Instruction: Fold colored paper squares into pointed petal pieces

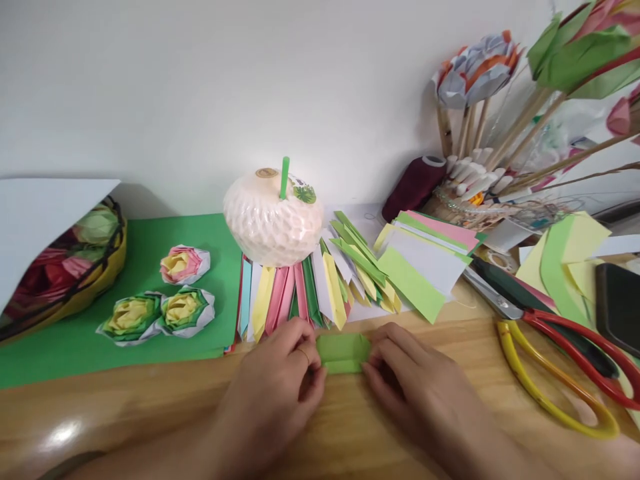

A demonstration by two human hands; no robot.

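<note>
A green paper strip (343, 353) with a crease running along its length lies on the wooden table (345, 427) between my hands. My left hand (280, 380) pinches its left end, thumb and fingers closed on the paper. At the right end, my right hand (410, 380) grips the strip the same way. Just beyond them spread several folded paper strips (285, 300) in pink, yellow, green and white. A stack of flat paper pieces (425, 267) sits further right, its top sheets green and white.
A white coconut (275, 220) with a green straw stands at the back. Three paper flowers (184, 307) rest on green sheets (145, 233) at left, near a yellow basket (100, 283). Scissors (530, 313), a phone (620, 300) and a maroon thread spool (414, 183) are at right.
</note>
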